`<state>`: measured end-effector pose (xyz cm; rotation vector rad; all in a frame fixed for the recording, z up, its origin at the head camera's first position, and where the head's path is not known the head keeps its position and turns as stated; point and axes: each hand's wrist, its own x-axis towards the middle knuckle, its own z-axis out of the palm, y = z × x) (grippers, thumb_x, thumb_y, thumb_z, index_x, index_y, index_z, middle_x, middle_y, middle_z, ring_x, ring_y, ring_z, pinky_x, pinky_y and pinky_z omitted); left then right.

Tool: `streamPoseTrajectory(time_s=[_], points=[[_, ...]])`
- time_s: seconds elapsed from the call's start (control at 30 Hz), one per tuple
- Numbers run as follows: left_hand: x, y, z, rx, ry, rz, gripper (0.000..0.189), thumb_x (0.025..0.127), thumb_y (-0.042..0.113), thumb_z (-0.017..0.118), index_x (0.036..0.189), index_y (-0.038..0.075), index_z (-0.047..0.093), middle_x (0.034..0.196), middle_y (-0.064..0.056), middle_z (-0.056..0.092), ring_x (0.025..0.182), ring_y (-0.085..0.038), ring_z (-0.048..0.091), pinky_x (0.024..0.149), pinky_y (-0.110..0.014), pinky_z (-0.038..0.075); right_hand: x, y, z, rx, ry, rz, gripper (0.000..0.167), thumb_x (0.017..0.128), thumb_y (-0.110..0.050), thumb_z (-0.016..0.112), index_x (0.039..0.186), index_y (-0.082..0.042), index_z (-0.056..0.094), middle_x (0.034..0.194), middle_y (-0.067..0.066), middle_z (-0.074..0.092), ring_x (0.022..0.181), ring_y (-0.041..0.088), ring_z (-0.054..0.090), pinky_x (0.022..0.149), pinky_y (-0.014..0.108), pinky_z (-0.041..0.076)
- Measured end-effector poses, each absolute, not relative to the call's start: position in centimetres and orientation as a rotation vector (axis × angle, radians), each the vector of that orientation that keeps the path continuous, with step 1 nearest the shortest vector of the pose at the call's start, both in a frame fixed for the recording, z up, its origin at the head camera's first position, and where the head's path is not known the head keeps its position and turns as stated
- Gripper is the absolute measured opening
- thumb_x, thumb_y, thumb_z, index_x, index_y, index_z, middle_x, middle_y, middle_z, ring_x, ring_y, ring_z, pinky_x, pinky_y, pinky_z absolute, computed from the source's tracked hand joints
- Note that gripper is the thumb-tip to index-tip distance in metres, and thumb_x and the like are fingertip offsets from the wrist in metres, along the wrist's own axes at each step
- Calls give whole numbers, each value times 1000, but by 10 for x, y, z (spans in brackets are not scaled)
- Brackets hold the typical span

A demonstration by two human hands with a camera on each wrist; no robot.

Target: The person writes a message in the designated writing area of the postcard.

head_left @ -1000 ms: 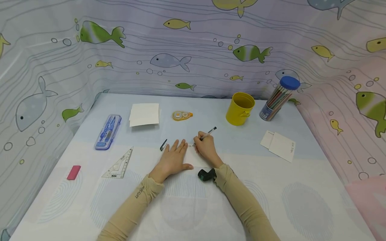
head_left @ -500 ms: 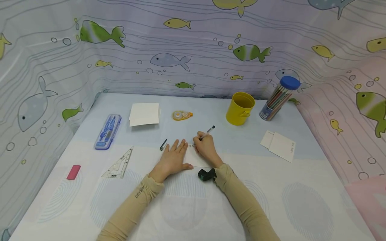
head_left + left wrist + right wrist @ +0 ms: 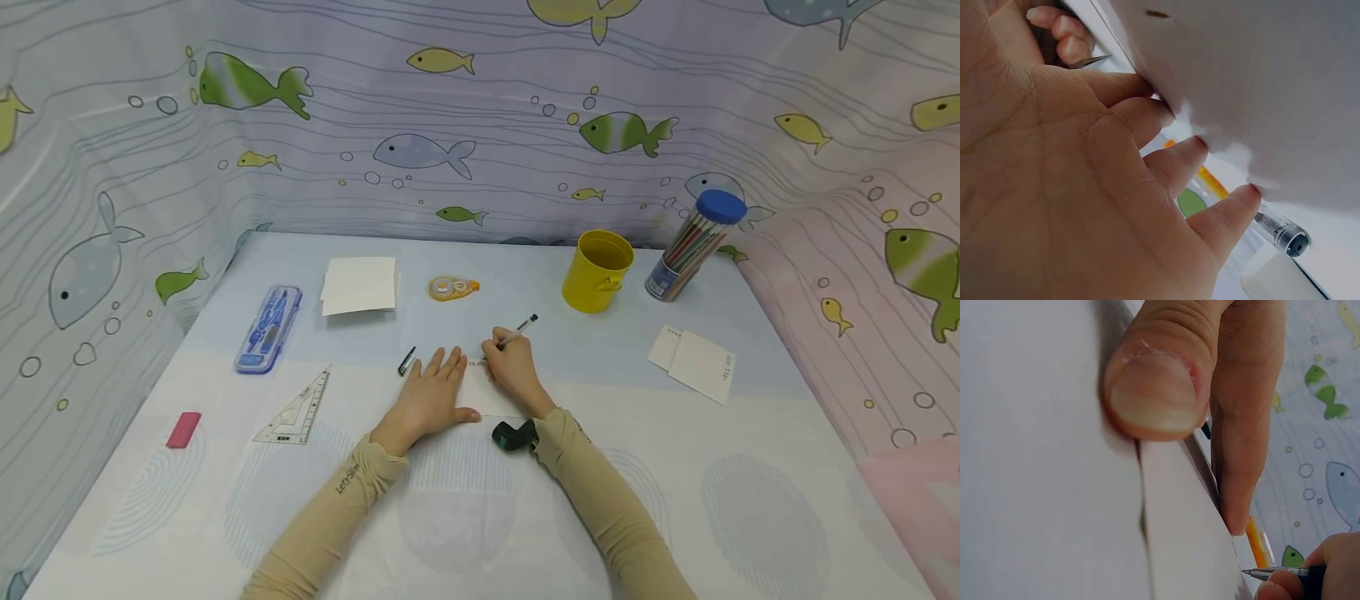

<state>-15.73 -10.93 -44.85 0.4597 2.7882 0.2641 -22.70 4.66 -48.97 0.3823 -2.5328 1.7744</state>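
Room to pass lies between the correction tape (image 3: 448,288) and yellow mug (image 3: 588,282), with the pen (image 3: 519,331) jutting toward it.

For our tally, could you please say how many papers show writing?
3: the sheet under the pen, plus the smaller paper and larger paper overlapping at far right; the paper stack may hide more.

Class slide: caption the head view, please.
Right hand holding a slim black-and-clear pen over white paper; left hand resting beside a black-and-clear pen cap.
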Motion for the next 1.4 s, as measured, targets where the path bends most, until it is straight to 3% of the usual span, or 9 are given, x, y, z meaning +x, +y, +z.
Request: streamPoseTrajectory(time_s=[0.4,0.6,0.7,0.83,1.0,1.4], points=[[-157,-109,-446,454,2779,258,97,85,59,61,154,3,22,162,-14,16,150,-37,12,117,-62,16,-227,47,-491,330,-2476,1828,32,86,-4,48,57,-11,38,38,-5,42,31,7,41,34,21,29],[-156,-110,-447,454,2779,278,96,85,58,62,153,2,22,162,-14,16,150,-38,12,117,-63,15,-230,54,-491,358,-2579,1854,33,91,-9,48,60,-12,38,43,-3,47,34,7,44,35,21,33],[-157,-111,-447,455,2782,278,96,86,58,62,153,2,22,162,-14,16,150,-38,11,117,-63,15,-227,56,-479,404,-2615,1876,33,94,-6,47,62,-7,40,48,15,53,36,8,46,35,19,35],[-157,-111,-447,456,2777,287,96,86,57,62,153,2,22,162,-14,15,150,-38,11,117,-63,15,-226,57,-478,386,-2586,1866,34,94,-1,48,62,0,38,50,22,51,35,7,45,35,16,33],[-156,-110,-447,459,2781,282,96,86,58,62,153,2,22,162,-14,16,150,-38,12,117,-62,15,-231,57,-493,386,-2536,1847,35,94,-6,52,61,-6,39,44,1,47,33,5,45,35,20,30],[-156,-110,-447,461,2788,295,96,85,57,63,153,1,24,162,-16,18,150,-39,14,116,-63,17,-228,56,-491,452,-2571,1795,34,91,-9,50,59,-12,41,43,-3,48,34,6,44,36,19,30]])
